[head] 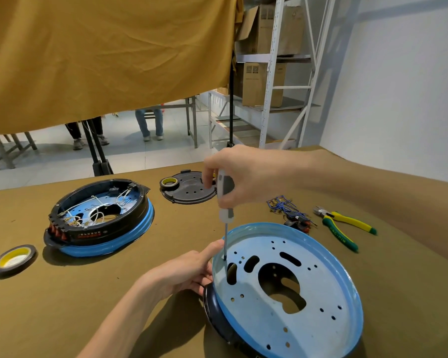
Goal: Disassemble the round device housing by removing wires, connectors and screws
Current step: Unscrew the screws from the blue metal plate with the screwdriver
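The round housing (pixel 290 288) lies near the front right of the surface (pixel 88 293), tilted, with its pale blue perforated plate facing up and its black body below. The right hand (pixel 241 177) has its fingers wrapped around the handle of a screwdriver (pixel 225 202), whose tip stands on a point at the left rim of the plate. The left hand (pixel 189 272) steadies that rim, its fingers curled on the edge. I judge the work well advanced: a bundle of loose wires (pixel 287 205) lies behind the housing, beside the pliers (pixel 347 226), and a black cover (pixel 189 187) is set apart. At least this screw is left. A second housing (pixel 98 218) at the left keeps its wires inside.
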{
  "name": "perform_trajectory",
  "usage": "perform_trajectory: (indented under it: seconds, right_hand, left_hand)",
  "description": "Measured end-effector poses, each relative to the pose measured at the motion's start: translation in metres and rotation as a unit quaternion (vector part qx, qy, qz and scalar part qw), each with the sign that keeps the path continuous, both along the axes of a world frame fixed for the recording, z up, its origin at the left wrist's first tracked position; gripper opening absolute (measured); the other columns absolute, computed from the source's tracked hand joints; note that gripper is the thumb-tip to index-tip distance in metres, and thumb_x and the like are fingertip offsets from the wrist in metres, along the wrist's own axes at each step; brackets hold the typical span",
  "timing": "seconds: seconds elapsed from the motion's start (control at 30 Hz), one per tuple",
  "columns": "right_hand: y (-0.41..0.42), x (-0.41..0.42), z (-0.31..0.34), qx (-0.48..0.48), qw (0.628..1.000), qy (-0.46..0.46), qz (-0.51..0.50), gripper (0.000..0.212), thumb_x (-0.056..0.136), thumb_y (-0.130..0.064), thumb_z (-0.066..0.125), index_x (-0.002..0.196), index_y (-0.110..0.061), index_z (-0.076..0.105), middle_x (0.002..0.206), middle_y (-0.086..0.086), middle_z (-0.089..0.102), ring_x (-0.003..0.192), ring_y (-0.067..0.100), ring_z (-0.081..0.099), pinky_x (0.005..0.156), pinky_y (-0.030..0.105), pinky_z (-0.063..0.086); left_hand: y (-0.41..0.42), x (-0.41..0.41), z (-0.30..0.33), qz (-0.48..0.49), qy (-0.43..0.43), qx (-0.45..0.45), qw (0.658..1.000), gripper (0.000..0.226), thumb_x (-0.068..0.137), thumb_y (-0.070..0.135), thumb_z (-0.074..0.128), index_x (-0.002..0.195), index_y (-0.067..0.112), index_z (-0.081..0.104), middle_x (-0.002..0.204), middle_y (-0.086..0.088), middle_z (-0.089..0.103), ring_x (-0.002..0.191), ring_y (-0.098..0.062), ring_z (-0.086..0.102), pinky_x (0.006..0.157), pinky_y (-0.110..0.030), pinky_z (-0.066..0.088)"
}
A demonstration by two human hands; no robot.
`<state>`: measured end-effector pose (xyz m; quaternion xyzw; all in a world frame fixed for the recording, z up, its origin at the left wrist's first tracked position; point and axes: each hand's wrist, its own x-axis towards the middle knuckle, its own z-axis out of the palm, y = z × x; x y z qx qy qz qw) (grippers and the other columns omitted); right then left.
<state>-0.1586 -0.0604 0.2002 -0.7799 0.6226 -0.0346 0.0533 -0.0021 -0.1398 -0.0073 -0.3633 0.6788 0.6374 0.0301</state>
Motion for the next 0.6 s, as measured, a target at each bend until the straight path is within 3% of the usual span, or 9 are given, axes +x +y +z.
perform_trajectory:
  seconds: [0.07,0.1,0.2,0.27,0.33,0.43,0.5,0.6]
  right_hand:
    - [0.000,-0.002,0.005,0.031,0.999,-0.030,0.020,0.041,0.080,-0.022,0.081,0.115,-0.027,0.059,0.090,-0.005,0.063,0.080,0.014,0.063,0.063,0.035,0.053]
    - [0.000,-0.001,0.003,0.019,1.000,-0.014,0.011,0.040,0.082,-0.031,0.080,0.116,-0.027,0.058,0.089,-0.005,0.062,0.076,0.013,0.062,0.059,0.035,0.049]
    - [-0.001,0.000,-0.007,-0.090,0.986,0.130,-0.054,0.048,0.094,-0.066,0.054,0.104,-0.019,0.059,0.075,-0.003,0.058,0.062,0.012,0.057,0.047,0.029,0.036]
    - [-0.005,-0.002,-0.012,-0.122,0.979,0.151,-0.054,0.048,0.097,-0.061,0.053,0.098,-0.015,0.062,0.075,0.001,0.064,0.065,0.018,0.062,0.047,0.032,0.044]
    - [-0.005,-0.004,-0.008,-0.069,0.997,0.040,-0.025,0.031,0.092,-0.047,0.070,0.104,-0.019,0.063,0.085,-0.001,0.070,0.076,0.016,0.067,0.060,0.033,0.055]
    - [-0.002,-0.005,0.003,0.024,0.997,-0.073,0.020,0.040,0.080,-0.027,0.084,0.113,-0.026,0.062,0.095,-0.004,0.069,0.086,0.013,0.068,0.068,0.032,0.057]
    - [0.001,-0.001,0.000,0.008,0.999,-0.045,0.007,0.037,0.081,-0.040,0.082,0.108,-0.026,0.061,0.086,-0.007,0.068,0.078,0.011,0.066,0.059,0.028,0.051]
    - [0.002,0.003,-0.007,-0.094,0.989,0.101,-0.052,0.053,0.090,-0.071,0.056,0.091,-0.018,0.062,0.068,-0.002,0.063,0.058,0.016,0.060,0.045,0.028,0.039]
  left_hand:
    - [-0.001,0.000,-0.002,0.006,-0.004,0.006,1.000,0.121,0.062,0.097,0.049,0.127,-0.003,0.067,0.115,-0.021,0.072,0.096,-0.026,0.064,0.101,-0.042,0.054]
    - [-0.001,0.000,-0.002,0.007,-0.004,0.008,1.000,0.123,0.060,0.097,0.050,0.128,-0.004,0.066,0.112,-0.017,0.070,0.097,-0.026,0.063,0.104,-0.044,0.052]
    - [-0.002,0.001,-0.004,0.013,-0.002,0.007,1.000,0.125,0.059,0.097,0.050,0.129,-0.005,0.064,0.109,-0.012,0.067,0.098,-0.026,0.061,0.107,-0.045,0.049]
    - [-0.002,0.002,-0.005,0.012,-0.003,0.003,1.000,0.124,0.059,0.098,0.050,0.129,-0.004,0.064,0.107,-0.011,0.067,0.097,-0.025,0.062,0.106,-0.045,0.050]
    - [-0.002,0.002,-0.005,0.013,-0.003,0.000,1.000,0.125,0.059,0.099,0.050,0.129,-0.004,0.065,0.106,-0.011,0.068,0.096,-0.025,0.063,0.105,-0.045,0.050]
    - [-0.002,0.001,-0.005,0.015,-0.003,0.004,1.000,0.134,0.051,0.103,0.053,0.130,-0.004,0.064,0.108,-0.011,0.069,0.096,-0.026,0.063,0.106,-0.046,0.050]
    - [-0.002,0.001,-0.005,0.016,-0.003,0.003,1.000,0.136,0.048,0.104,0.054,0.131,-0.003,0.063,0.111,-0.011,0.069,0.098,-0.026,0.063,0.107,-0.047,0.049]
    - [-0.003,0.002,-0.006,0.020,-0.005,-0.002,1.000,0.133,0.051,0.104,0.053,0.131,-0.002,0.064,0.111,-0.013,0.070,0.098,-0.025,0.063,0.108,-0.047,0.049]
